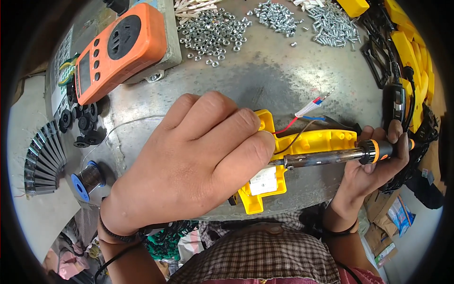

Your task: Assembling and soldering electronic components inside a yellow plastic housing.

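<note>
My right hand (373, 163) grips a soldering iron (326, 157) by its black and orange handle. The iron's tip points left into a yellow plastic tool housing (321, 139), close to a white block (263, 181) seated in it. Red and brown wires rise from the housing, beside a white-sleeved cable end (308, 108). Over the housing's left part, my left hand (203, 156) is closed, its fingertips mostly hidden near the iron's tip. A thin solder wire (135, 120) runs from a blue-flanged spool (89, 180) and disappears under that hand.
An orange meter (120, 52) with a black socket stands at the far left. Piles of nuts (213, 35) and screws (333, 26) lie at the back. Yellow housings (418, 61) and black cords crowd the right edge. Black round parts (85, 118) and a fanned row of dark strips (45, 161) sit left.
</note>
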`<state>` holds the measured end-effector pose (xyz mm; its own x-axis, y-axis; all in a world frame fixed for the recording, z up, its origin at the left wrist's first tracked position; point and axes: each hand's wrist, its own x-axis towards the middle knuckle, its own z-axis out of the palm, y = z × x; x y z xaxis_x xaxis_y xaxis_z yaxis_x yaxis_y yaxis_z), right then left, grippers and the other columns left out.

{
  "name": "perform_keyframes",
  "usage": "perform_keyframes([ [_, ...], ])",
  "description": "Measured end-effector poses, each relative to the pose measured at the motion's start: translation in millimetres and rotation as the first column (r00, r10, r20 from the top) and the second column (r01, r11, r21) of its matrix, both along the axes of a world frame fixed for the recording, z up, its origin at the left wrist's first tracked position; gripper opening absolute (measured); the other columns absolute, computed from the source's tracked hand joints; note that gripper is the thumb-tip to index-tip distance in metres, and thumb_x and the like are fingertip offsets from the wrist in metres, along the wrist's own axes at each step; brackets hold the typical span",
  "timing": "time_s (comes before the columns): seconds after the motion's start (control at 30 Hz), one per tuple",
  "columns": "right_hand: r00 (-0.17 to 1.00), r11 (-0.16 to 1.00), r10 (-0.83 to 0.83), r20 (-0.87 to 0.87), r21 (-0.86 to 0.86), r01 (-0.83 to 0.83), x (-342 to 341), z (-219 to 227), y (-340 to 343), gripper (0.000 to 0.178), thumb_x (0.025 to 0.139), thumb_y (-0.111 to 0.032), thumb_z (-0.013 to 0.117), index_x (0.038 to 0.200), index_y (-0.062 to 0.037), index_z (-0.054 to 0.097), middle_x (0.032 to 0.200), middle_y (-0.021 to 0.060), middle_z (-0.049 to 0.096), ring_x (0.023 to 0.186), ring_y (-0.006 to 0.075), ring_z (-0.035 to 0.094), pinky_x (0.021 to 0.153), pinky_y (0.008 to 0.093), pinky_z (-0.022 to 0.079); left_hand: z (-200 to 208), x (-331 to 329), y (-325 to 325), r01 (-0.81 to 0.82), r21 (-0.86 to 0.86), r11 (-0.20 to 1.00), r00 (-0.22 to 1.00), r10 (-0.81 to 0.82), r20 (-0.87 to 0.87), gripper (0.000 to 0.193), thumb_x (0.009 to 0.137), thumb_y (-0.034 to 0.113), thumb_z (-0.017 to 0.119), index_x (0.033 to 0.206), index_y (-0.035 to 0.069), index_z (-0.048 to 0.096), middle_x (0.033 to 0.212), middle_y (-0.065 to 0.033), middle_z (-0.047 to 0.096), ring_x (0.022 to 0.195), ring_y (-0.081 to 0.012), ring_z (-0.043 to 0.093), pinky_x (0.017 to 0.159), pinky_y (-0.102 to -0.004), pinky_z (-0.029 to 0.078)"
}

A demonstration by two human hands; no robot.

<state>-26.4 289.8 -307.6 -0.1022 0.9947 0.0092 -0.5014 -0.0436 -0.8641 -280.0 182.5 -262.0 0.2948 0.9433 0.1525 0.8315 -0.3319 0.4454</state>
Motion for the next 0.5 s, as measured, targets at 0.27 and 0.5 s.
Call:
perform_keyframes([
  [0.27,0.999,1.000,0.021,0.026,-0.007,-0.021,-9.7,7.8,0.6,0.029,0.105,-0.029,0.036,0.087,-0.0067,0.041,0.062,-0.0038,0.036,0.033,0.0039,0.035,0.052,0.0208,0.042,3.0,1.4,-0.9,-0.008,-0.001,1.000,1.000,0.008,-0.006,0.028,0.067,0.004,0.064,0.095,0.004,0.062,0.098,-0.0091,0.063,0.087,-0.0284,0.055,0.076,-0.0360,0.048],
  [0.5,0.991,0.990,-0.123,0.058,-0.061,0.127,-16.8,7.4,-4.2,0.028,0.105,-0.029,0.036,0.087,-0.0080,0.040,0.072,-0.0019,0.042,0.036,0.0048,0.039,0.057,0.0202,0.046,-0.1,3.4,-5.0,-0.041,0.015,0.999,0.999,0.041,0.017,0.035,0.063,-0.004,0.062,0.097,0.003,0.060,0.100,-0.0108,0.063,0.088,-0.0315,0.055,0.077,-0.0396,0.047],
])
